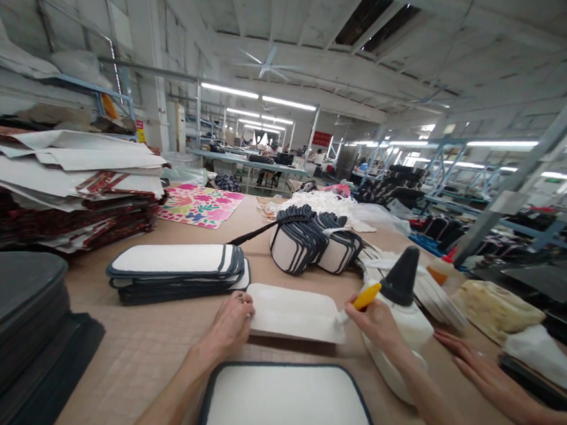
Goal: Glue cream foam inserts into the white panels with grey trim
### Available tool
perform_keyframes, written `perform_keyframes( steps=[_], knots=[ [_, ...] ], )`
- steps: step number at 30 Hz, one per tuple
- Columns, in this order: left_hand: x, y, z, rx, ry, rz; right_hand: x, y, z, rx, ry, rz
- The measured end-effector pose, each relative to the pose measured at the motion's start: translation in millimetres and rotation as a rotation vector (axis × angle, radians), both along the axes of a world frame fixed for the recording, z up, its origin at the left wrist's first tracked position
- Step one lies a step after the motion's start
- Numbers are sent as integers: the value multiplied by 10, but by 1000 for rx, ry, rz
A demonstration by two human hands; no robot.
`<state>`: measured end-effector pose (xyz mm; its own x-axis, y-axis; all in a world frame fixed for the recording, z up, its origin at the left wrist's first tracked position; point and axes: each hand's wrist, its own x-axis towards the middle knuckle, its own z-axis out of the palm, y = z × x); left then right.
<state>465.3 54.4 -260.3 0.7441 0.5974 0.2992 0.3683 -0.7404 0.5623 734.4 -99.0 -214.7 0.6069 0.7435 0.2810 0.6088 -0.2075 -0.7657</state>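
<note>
My left hand, with a ring on one finger, grips the left edge of a white rounded panel. In my right hand is a brush with a yellow handle; its pale, blurred bristles touch the panel's right end. Beside that hand stands a whitish plastic jug with a dark cone on top. Nearest me lies a larger white panel with a dark border. Just beyond my left hand is a stack of white panels with dark edging.
Another person's hand rests at the right. Bundled dark-edged pieces and white strips lie farther back. Dark panels and a tall sheet pile fill the left. A red-tipped bottle and yellowish cloth are right.
</note>
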Motion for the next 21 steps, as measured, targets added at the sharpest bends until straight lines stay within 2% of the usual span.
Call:
perform_keyframes(
  steps=[2, 5, 7, 9, 13, 16, 19, 21],
  knots=[
    [46, -66, 77, 30, 58, -25, -71, -33, 126, 53, 49, 35],
    [115, -97, 166, 45, 147, -68, -175, -74, 207, 90, 212, 246],
    [141, -56, 219, 48, 186, -94, -228, -72, 141, 67, 270, 396],
    [146, 14, 269, 44, 209, -136, -263, -38, -2, -11, 131, 450],
    [146, 126, 284, 40, 195, -165, -234, 99, -319, -215, -402, 437],
    [156, 152, 189, 42, 122, -89, -102, 206, -450, -177, -564, 346],
    [123, 177, 125, 26, 1, -13, 2, 238, -382, -100, -635, 217],
    [51, 208, 184, -5, -98, 43, -34, 186, -184, -13, -571, 184]
  ],
)
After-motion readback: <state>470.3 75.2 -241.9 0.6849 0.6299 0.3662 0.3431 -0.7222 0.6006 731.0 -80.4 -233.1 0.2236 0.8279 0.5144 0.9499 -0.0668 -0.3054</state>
